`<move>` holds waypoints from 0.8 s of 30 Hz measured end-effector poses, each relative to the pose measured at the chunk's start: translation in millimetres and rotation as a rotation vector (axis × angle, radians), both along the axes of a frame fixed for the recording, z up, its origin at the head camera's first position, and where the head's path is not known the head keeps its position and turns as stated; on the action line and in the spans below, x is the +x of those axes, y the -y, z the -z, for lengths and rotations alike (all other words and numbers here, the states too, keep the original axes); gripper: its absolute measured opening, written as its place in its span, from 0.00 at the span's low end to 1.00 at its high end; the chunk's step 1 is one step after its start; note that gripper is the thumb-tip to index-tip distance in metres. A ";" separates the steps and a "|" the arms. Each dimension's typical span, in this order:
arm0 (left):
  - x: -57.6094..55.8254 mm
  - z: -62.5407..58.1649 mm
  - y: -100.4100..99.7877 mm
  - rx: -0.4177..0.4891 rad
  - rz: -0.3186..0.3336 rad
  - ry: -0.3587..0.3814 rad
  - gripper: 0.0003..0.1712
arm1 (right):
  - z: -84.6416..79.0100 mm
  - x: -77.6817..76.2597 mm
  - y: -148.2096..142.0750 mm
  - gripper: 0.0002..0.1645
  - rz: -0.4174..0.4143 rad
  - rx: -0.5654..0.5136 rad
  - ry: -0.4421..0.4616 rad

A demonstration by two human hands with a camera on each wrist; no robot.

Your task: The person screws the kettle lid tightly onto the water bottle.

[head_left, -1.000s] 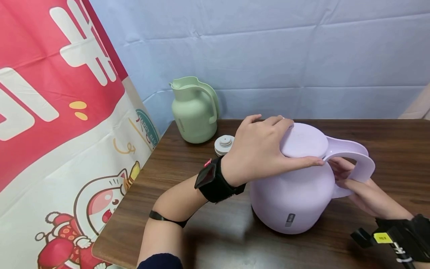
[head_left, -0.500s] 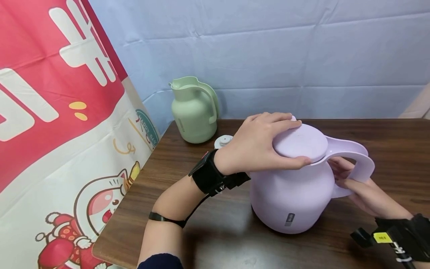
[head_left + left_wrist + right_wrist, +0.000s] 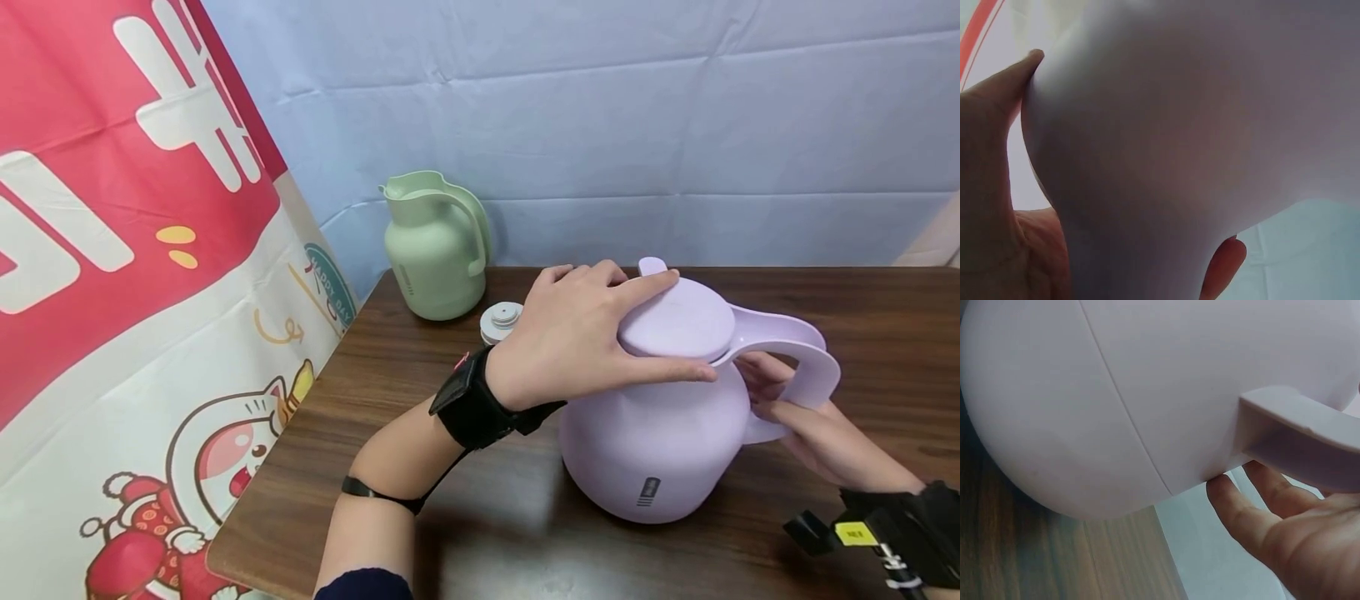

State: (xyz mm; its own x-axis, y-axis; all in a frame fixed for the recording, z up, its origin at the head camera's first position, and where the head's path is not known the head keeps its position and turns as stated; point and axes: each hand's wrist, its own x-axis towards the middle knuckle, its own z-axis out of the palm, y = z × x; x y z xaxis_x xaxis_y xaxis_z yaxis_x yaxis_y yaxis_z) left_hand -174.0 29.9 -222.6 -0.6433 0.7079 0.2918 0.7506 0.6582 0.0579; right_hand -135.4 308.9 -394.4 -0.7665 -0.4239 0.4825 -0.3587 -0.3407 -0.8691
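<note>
A lilac thermos jug [image 3: 656, 442] stands upright on the wooden table, its handle to the right. My left hand [image 3: 570, 337] spans the jug's round lid [image 3: 678, 321] from the left, thumb along the near side and index finger over the top edge. In the left wrist view, a thumb and a fingertip show on either side of the jug. Beside the handle [image 3: 813, 358], my right hand [image 3: 798, 421] holds the jug from the right, partly hidden behind the handle. In the right wrist view, its fingertips [image 3: 1225, 494] touch the body near the handle's lower end.
A light green jug [image 3: 435, 250] stands at the table's back left. A round white stopper [image 3: 498, 321] lies between the jugs, partly hidden by my left hand. A pale blue cloth [image 3: 600, 125] hangs behind, and a printed banner [image 3: 150, 333] hangs left.
My left hand has shifted its hold at the lid, and the small lilac tip at the lid's far side now shows clear of the fingers. The jug and right hand have stayed put.
</note>
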 end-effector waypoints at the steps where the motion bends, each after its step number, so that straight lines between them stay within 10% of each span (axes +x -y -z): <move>1: -1.7 0.1 -0.1 0.018 0.020 0.018 0.49 | -0.3 0.3 -0.1 0.44 0.002 -0.001 0.002; 8: -18.1 -0.4 3.8 0.196 0.205 0.302 0.44 | 0.1 0.8 -1.9 0.44 0.035 0.026 0.000; 17: -48.8 2.0 2.9 0.193 0.502 0.602 0.42 | 2.5 1.1 -4.6 0.42 0.065 0.068 -0.003; 24: -61.2 3.5 5.7 0.081 0.544 0.452 0.43 | 1.9 0.1 -0.7 0.41 0.028 0.045 -0.011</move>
